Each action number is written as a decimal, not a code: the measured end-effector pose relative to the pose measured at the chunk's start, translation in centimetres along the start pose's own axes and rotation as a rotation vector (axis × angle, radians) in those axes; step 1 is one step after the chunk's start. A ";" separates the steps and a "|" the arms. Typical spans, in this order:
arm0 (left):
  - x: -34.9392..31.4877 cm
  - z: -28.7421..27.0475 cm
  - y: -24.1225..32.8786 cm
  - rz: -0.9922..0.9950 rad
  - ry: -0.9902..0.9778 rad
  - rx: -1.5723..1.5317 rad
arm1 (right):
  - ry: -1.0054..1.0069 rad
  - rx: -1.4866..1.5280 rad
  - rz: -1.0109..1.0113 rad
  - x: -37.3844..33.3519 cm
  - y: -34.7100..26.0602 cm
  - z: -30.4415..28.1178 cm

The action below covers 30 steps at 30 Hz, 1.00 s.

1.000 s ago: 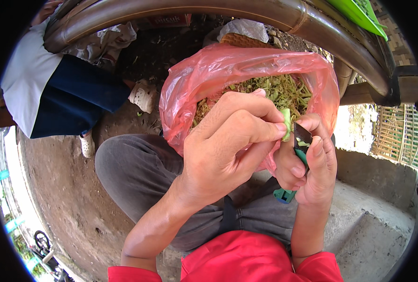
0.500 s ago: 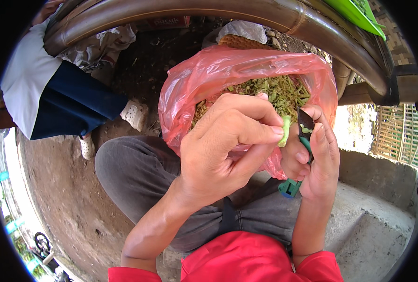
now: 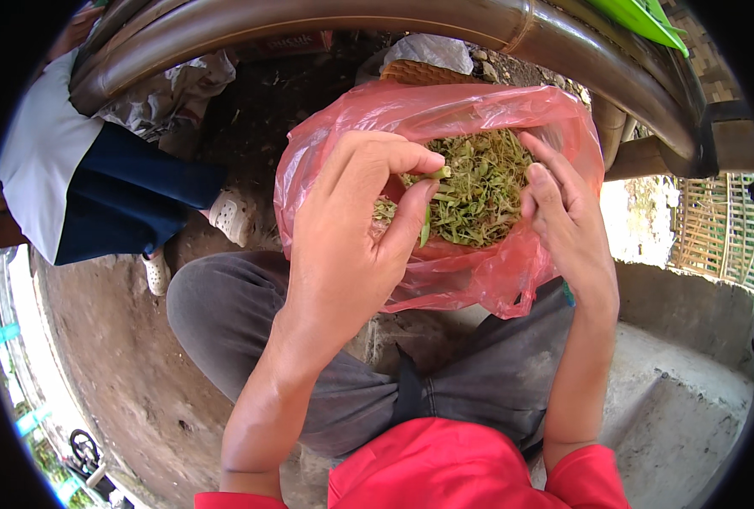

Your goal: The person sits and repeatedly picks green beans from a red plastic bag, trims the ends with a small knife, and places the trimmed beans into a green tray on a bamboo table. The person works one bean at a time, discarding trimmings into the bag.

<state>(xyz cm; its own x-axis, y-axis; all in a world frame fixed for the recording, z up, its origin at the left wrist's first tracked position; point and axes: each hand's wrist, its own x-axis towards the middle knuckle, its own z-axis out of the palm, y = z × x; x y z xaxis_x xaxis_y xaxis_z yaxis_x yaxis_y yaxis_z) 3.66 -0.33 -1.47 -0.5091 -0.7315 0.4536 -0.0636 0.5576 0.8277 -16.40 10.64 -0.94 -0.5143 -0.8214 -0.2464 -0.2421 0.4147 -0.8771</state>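
Note:
Over the left side of an open pink plastic bag (image 3: 479, 106), my left hand (image 3: 351, 212) pinches a small piece of green stalk (image 3: 441, 172) between thumb and forefinger. Chopped, yellowish-green plant trimmings (image 3: 479, 187) fill the bag. My right hand (image 3: 568, 216) is over the bag's right edge, fingers bent toward the trimmings. It is closed round a green-handled utility knife (image 3: 569, 295); only a teal bit of the handle shows beside the wrist, and the blade is hidden.
A thick bamboo rail (image 3: 377, 30) runs across the far side, with a green leaf-like sheet (image 3: 640, 21) at upper right. At left stands a person in dark blue trousers (image 3: 139, 191) and pale clogs (image 3: 231, 216). Concrete ledge (image 3: 674, 407) lies at my right.
My hands have moved apart, uncovering the bag's contents. The left hand shifted left and away from me with the green piece; the right turned, and the knife blade dropped from sight.

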 end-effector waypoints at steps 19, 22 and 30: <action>7.0 2.6 -5.2 0.307 -0.413 0.585 | -0.006 -0.890 -0.292 2.2 3.1 -5.9; 6.4 3.4 -5.8 0.185 -0.644 0.650 | 0.048 -0.856 -0.289 2.2 3.1 -6.7; 4.9 4.7 -7.0 0.350 -0.630 0.798 | 0.027 -0.800 -0.389 1.8 3.6 -8.5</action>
<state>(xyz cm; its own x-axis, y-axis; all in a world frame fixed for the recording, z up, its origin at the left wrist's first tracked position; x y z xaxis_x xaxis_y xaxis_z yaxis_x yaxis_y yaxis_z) -2.47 -5.98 -6.56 -0.9439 -0.2750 0.1830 -0.2548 0.9587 0.1266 -25.22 13.98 -1.09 -0.2929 -0.9558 0.0272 -0.9004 0.2661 -0.3441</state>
